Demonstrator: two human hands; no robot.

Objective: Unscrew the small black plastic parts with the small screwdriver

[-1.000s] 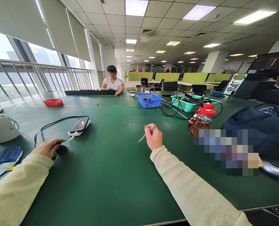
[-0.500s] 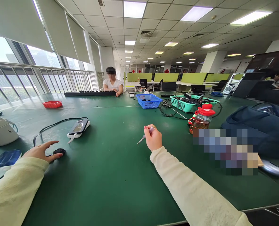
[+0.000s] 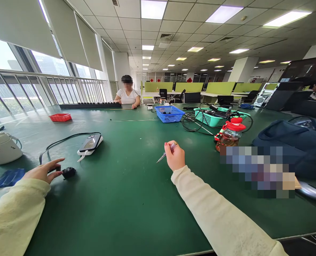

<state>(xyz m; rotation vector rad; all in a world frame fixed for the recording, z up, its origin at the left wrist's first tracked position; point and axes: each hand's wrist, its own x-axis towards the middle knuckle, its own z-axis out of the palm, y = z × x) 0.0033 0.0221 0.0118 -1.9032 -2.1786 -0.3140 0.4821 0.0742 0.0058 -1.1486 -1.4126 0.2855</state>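
My right hand (image 3: 176,156) is closed around a slim precision screwdriver (image 3: 162,157), over the middle of the green table. Its thin metal tip points down and to the left, and most of the handle is hidden by my fingers. On the left, my left hand (image 3: 44,171) has its thumb and fingers around a small black part (image 3: 56,169), mostly hidden, while the index finger stretches forward. A cluster of small black pieces (image 3: 68,172) lies on the table just right of my left thumb.
A phone (image 3: 92,141) lies on a white block with a cable. Behind are a red tray (image 3: 60,117), a blue basket (image 3: 169,114) and a green basket (image 3: 212,121) with cables. A red-lidded bottle (image 3: 230,137) and dark bag (image 3: 294,142) stand right. A person (image 3: 128,94) sits opposite.
My left hand has drawn slightly left, and its thumb and fingers have come closer together around the black part. My right hand keeps its hold on the screwdriver. The person opposite shifted an arm left.
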